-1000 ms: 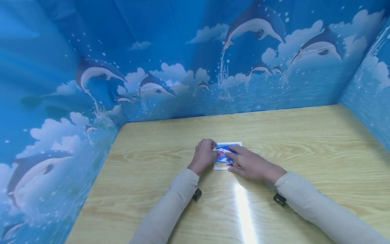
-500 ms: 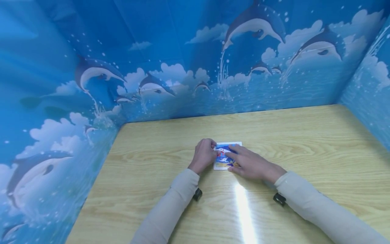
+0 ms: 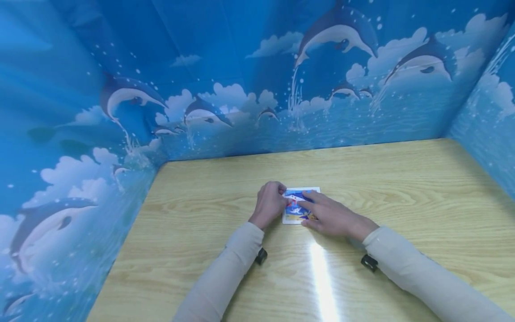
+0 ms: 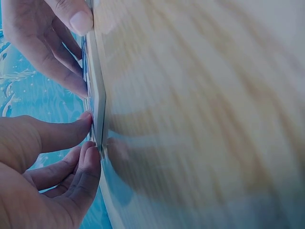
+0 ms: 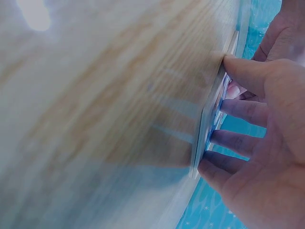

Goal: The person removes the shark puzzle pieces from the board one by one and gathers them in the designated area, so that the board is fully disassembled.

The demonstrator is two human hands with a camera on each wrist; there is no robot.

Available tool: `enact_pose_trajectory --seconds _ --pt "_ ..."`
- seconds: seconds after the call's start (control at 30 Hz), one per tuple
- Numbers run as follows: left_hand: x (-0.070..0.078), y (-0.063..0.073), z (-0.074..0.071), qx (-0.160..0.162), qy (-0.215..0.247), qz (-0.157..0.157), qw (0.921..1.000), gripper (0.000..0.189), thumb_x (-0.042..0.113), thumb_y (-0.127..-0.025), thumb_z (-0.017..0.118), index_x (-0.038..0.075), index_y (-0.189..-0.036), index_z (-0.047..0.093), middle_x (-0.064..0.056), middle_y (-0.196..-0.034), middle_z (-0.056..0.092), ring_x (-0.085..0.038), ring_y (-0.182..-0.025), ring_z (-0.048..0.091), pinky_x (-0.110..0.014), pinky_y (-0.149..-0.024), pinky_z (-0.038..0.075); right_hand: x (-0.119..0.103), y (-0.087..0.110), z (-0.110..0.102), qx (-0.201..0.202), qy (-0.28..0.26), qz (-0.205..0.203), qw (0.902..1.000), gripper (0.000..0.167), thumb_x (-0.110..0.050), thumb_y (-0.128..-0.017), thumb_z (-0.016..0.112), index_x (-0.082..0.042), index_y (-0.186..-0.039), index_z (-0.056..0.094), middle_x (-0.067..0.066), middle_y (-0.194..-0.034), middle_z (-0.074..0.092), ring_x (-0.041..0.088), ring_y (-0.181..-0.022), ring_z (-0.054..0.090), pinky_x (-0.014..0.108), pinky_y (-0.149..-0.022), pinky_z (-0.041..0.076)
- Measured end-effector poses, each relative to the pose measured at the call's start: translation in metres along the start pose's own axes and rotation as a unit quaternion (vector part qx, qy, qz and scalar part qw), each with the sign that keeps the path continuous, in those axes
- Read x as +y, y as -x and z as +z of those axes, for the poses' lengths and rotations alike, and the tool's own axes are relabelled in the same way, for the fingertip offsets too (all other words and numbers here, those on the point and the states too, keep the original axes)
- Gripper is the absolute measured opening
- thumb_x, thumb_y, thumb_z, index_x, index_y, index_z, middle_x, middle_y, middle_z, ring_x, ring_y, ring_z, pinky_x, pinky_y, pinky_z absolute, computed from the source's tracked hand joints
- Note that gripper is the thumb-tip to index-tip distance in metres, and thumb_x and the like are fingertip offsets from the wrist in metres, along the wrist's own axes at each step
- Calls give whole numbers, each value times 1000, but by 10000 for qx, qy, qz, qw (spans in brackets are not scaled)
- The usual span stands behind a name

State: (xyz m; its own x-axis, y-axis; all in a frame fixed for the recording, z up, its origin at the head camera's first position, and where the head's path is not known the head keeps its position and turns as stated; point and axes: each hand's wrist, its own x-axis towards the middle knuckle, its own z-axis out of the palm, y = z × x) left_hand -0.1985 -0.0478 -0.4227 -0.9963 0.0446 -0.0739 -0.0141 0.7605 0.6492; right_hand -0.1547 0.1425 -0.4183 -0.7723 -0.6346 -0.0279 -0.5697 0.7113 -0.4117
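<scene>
A small, flat, square picture board [image 3: 295,215] with a white border and a blue, red and yellow cartoon print lies on the wooden table. My left hand [image 3: 268,203] holds its left side, thumb over the print and curled fingers at the edge. From the right, my right hand [image 3: 335,217] rests on the board with spread, fairly straight fingers, hiding its right part. In the left wrist view the board's pale edge [image 4: 99,90] lies low against the tabletop. The right wrist view shows the right thumb [image 5: 243,71] at the near edge and the other fingertips on the printed face.
The pale wood-grain table [image 3: 201,192] meets a blue dolphin-print backdrop [image 3: 225,80] at its back and sides. A bright light reflection [image 3: 322,277] crosses the tabletop in front of the board. A small black device [image 3: 369,263] sits under each wrist.
Almost nothing differs: both hands stay on the board in the same places, with only a very slight shift in the left hand's fingers. The board has not moved.
</scene>
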Motion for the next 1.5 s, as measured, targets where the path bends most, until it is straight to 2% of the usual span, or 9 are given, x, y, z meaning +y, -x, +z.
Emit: enact_pose_trajectory --seconds 0.23,0.43,0.67,0.93,1.13,1.5 --pt "2 0 -1 54 73 -96 9999 36 8 -79 86 7 -112 72 -4 -100 70 -17 -90 66 -31 -81 56 1 0 0 -6 21 -2 10000 61 -32 -99 66 2 -147 48 31 -157 30 49 -143 32 60 -114 30" --pt "0 -5 -5 10 568 -38 9984 29 7 -79 86 6 -106 74 -4 -93 73 -11 -78 68 -24 -73 57 3 -1 -1 37 50 -32 10000 62 -32 -99 66 2 -147 47 31 -157 31 49 -142 33 59 -114 30" --pt "-1 -8 -5 111 888 7 9960 17 4 -84 81 7 -100 76 -2 -88 73 -11 -77 67 -23 -71 56 4 -1 -2 19 55 -27 10000 61 -31 -99 66 3 -146 48 31 -156 31 49 -142 34 60 -114 31" --pt "-6 -7 -8 230 1422 -177 9894 15 5 -87 78 7 -101 76 -1 -87 73 -12 -79 68 -26 -74 57 4 -2 -1 47 42 -42 10000 62 -31 -99 66 2 -147 47 31 -156 31 49 -142 33 60 -114 30" --pt "-17 -7 -17 239 1731 -381 9839 17 3 -86 77 6 -103 75 -3 -89 72 -14 -82 69 -26 -75 58 3 -3 1 -27 18 22 10000 62 -32 -99 66 2 -147 47 31 -157 30 49 -143 32 60 -114 29" --pt "-47 -4 -44 355 2216 -623 9725 16 1 -86 75 4 -102 74 -8 -92 72 -19 -84 69 -28 -75 58 1 -1 2 -155 -56 170 9997 62 -32 -100 64 -3 -151 44 28 -160 27 47 -146 28 60 -116 27"
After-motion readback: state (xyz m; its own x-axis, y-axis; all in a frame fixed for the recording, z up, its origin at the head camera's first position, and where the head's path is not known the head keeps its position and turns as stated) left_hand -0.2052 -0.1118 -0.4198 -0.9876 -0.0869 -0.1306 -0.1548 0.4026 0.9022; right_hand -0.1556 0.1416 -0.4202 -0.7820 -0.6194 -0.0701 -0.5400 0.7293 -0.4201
